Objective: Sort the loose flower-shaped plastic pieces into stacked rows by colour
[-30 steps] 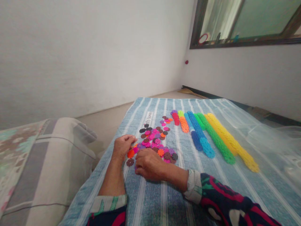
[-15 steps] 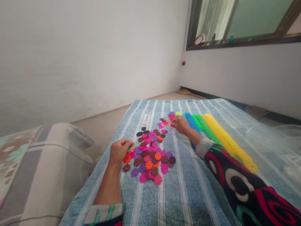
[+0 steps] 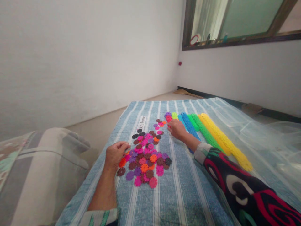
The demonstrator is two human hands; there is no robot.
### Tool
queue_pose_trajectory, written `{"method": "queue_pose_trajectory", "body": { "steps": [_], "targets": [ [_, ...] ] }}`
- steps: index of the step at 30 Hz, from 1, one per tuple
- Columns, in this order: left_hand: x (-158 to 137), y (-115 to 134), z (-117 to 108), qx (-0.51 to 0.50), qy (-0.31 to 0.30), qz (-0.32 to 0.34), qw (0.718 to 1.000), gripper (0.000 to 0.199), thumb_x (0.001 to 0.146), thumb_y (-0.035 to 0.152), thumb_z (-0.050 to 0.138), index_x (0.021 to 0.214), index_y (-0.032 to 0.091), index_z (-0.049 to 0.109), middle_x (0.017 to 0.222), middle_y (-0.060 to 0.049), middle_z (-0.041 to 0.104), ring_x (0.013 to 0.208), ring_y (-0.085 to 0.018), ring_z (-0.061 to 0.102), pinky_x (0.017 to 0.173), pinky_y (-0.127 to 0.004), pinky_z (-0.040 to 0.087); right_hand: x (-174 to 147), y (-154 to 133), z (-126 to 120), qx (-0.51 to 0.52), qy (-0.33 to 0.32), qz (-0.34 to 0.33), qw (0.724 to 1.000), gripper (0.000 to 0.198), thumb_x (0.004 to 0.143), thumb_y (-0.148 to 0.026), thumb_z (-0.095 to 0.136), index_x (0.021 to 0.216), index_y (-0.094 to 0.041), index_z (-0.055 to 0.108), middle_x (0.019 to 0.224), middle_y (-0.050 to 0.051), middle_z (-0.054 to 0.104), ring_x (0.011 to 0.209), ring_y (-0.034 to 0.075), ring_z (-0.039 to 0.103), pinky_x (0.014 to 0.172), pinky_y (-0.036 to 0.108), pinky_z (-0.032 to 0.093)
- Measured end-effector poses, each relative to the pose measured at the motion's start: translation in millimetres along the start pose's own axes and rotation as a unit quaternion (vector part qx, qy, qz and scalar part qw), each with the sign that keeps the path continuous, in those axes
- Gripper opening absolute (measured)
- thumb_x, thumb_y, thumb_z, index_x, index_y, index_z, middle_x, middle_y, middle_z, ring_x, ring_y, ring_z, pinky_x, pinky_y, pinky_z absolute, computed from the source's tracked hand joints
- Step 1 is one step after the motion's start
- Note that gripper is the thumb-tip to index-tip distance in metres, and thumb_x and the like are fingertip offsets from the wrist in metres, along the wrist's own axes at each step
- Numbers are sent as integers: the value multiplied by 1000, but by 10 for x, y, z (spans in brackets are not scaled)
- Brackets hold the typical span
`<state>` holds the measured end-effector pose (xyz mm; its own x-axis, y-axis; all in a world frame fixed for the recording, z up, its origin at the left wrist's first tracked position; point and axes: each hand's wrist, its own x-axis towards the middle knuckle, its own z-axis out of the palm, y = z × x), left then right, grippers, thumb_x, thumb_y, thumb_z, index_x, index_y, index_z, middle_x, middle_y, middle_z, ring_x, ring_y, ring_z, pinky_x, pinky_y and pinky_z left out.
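Note:
A loose pile of round notched plastic discs (image 3: 144,168) in pink, purple, orange, brown and black lies on the striped cloth (image 3: 188,194). My left hand (image 3: 115,153) is at the pile's left edge, thumb and fingertips pinched together; whatever they hold is too small to make out. Farther off, my right hand (image 3: 177,128) is closed at the near end of a short red row of discs (image 3: 168,118); its fingertips are hidden. Right of that hand run overlapping rows: blue discs (image 3: 188,121), green discs (image 3: 208,133) and yellow discs (image 3: 222,135).
Clear plastic containers (image 3: 282,135) stand at the right of the cloth. On the left is a fabric-covered seat (image 3: 54,166). Printed lettering (image 3: 142,122) shows on the cloth beyond the pile. White walls and a window (image 3: 244,22) lie behind.
The view has shifted slightly, so most things sit a little farther left. Both hands keep nearly the same places and closed poses beside the discs.

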<state>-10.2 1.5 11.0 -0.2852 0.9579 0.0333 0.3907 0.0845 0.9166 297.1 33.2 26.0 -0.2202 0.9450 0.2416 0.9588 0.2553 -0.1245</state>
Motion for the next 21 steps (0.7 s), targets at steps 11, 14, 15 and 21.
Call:
{"method": "queue_pose_trajectory", "body": {
  "steps": [11,14,15,21],
  "targets": [
    [22,34,221,58,49,69,995,28,62,42,63,71,19,73,71,-1,73,72,-21,65,65,-28,50,-1301,-399,-94,110,24,-160,981,7,88,-23,64,85,-17,64,89,6,64,88,19,58,79,30,42],
    [-9,53,286,16,63,55,996,31,61,42,64,75,17,73,75,-3,74,74,-21,66,68,-28,51,-1490,-331,-86,140,40,-173,974,8,87,-19,62,80,-17,62,84,6,63,83,19,57,76,31,42],
    [-26,65,311,0,63,52,997,32,61,42,64,76,16,73,75,-3,74,74,-21,66,68,-28,52,-1537,-305,-74,146,42,-174,973,9,87,-18,62,78,-17,61,84,6,62,83,19,57,75,31,42],
    [-186,195,474,-7,35,69,997,28,63,39,63,75,16,72,70,-3,73,69,-18,66,70,-28,53,-1673,-197,87,188,45,-138,971,14,89,-15,59,75,-17,62,83,5,63,83,19,57,77,31,44]
  ]
}}
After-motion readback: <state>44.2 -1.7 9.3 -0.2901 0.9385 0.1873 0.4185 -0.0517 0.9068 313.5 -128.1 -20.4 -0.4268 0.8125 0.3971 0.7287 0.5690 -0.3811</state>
